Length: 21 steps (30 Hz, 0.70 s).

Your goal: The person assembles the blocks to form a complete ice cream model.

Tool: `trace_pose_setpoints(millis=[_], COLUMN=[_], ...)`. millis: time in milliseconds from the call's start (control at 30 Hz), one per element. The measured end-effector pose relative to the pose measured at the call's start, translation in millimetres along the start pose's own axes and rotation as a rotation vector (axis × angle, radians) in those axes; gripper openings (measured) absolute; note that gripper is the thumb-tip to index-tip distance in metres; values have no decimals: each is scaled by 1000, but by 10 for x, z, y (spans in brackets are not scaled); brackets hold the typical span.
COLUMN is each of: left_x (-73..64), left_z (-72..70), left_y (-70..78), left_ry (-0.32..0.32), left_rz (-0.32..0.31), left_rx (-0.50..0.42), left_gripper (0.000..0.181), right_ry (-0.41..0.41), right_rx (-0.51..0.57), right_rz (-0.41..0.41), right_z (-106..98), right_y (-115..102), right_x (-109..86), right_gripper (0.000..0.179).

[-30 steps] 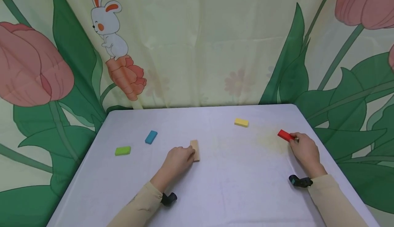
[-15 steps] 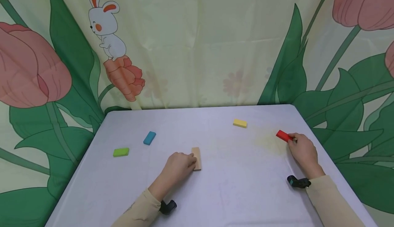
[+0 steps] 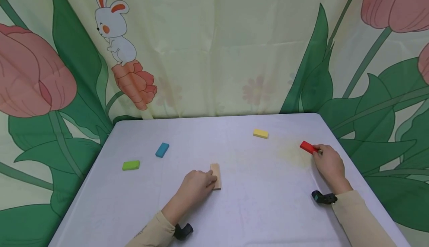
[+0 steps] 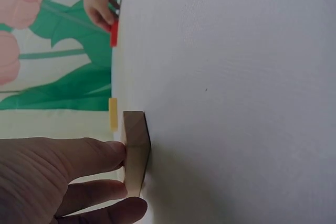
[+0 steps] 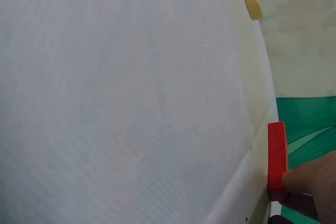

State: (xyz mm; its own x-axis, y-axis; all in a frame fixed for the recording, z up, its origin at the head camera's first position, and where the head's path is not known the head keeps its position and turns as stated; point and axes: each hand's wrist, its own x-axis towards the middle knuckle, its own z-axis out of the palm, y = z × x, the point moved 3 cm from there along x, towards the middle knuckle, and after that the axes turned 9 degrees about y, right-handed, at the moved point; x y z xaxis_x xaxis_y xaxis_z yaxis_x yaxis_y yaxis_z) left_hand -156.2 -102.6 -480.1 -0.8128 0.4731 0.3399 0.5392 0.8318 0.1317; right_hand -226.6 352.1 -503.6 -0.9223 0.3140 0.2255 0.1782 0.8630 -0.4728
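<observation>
Head view: I see the left hand [image 3: 194, 187] pinching a wooden block [image 3: 218, 175] below centre, the right hand [image 3: 330, 165] pinching a red block [image 3: 307, 147] at right. Left wrist: wooden block gripped, lower left. Right wrist: red block gripped, lower right.

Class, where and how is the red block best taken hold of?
The red block is probably best taken by its right end, in a pinch across its narrow width, coming from the person's right and near side. It is long and slim, and slants so that this end points toward the right hand, which pinches it there; the other end is uncovered.
</observation>
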Motion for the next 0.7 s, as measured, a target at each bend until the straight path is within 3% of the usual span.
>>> trace_pose_setpoints(millis=[467, 700], left_x=[-50, -75], left_z=[-25, -17], left_y=[135, 166], left_ry=[-5, -12], left_rz=[44, 38], left_rx=[-54, -15], left_gripper=[12, 14], right_ry=[2, -7], right_rx=[-9, -13], right_rz=[-15, -12], right_z=[-13, -3], right_y=[-28, -24], right_x=[-17, -12], right_gripper=[39, 39])
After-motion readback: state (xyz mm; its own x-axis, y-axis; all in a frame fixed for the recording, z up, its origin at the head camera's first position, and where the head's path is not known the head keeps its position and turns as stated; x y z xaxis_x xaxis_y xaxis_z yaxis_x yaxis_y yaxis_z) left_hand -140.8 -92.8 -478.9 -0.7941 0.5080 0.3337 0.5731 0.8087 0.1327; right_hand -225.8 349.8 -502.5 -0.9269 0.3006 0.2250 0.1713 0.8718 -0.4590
